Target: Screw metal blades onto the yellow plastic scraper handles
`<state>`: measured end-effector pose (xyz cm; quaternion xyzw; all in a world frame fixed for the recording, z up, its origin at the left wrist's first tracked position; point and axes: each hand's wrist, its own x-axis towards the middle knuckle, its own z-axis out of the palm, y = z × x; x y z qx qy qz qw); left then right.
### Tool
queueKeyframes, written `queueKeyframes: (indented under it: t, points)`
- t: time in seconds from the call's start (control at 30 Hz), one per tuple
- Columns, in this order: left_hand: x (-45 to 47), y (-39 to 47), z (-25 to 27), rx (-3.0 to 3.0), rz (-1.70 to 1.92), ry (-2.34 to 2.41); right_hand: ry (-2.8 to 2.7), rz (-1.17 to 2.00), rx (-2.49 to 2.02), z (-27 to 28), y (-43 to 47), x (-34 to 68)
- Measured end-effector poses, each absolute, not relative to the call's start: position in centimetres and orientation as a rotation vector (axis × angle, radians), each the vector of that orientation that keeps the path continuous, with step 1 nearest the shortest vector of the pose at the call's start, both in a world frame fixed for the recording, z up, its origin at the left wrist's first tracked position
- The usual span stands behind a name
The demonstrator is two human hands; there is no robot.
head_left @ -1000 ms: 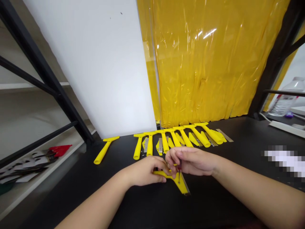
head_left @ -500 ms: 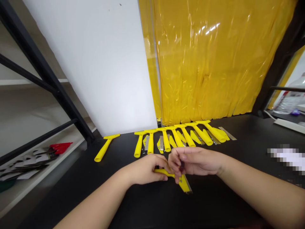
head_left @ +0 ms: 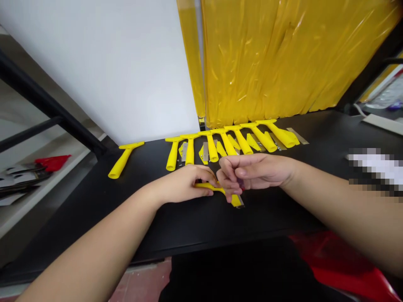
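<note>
My left hand (head_left: pixel 198 181) is closed round the handle of a yellow scraper (head_left: pixel 209 186), which lies on its side on the black table. At its right end the scraper's head carries a thin metal blade (head_left: pixel 241 201). Over that head is my right hand (head_left: pixel 252 173), its fingers curled in. A small dark red thing (head_left: pixel 242 183) shows between those fingers, mostly hidden, so its kind cannot be made out. Beyond both hands stretches a row of yellow scraper handles (head_left: pixel 213 147), with yellow clamp plates (head_left: pixel 220 148), metal blades (head_left: pixel 205 152) and small screws among them.
A separate yellow scraper handle (head_left: pixel 121 161) lies at the left of the black table (head_left: pixel 176 228). Behind stand a white panel (head_left: pixel 126 63) and a yellow plastic curtain (head_left: pixel 267 63). A black frame bar (head_left: pixel 53 109) slants on the left. A white power strip (head_left: pixel 385 126) sits far right.
The camera view has tilted down, so the table's front edge and a red thing below it now show. Both hands stay on the same scraper, with little other movement.
</note>
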<state>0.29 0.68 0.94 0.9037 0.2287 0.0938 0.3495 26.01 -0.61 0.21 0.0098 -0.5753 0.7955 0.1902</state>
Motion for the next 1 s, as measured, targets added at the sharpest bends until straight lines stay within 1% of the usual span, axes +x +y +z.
queueKeyframes:
  t: [0.2, 0.4, 0.47, 0.67, 1.0]
  points:
    - [0.4, 0.8, 0.8, 2.368, 0.231, 0.593, -1.570, 2.240, 0.011, 0.1, -0.4, 26.3]
    - [0.3, 1.1, 0.4, 2.375, 0.251, 0.553, -1.453, 1.977, -0.191, 1.8, -0.1, 26.6]
    - [0.4, 1.2, 0.3, 2.388, 0.254, 0.550, -1.410, 1.940, -0.246, 1.9, 0.0, 26.6]
    - [0.5, 1.1, 0.5, 2.376, 0.242, 0.550, -1.418, 2.078, -0.156, 1.5, -0.1, 26.4]
    - [0.4, 1.0, 0.5, 2.399, 0.229, 0.590, -1.502, 2.154, -0.155, 0.8, -0.6, 25.7]
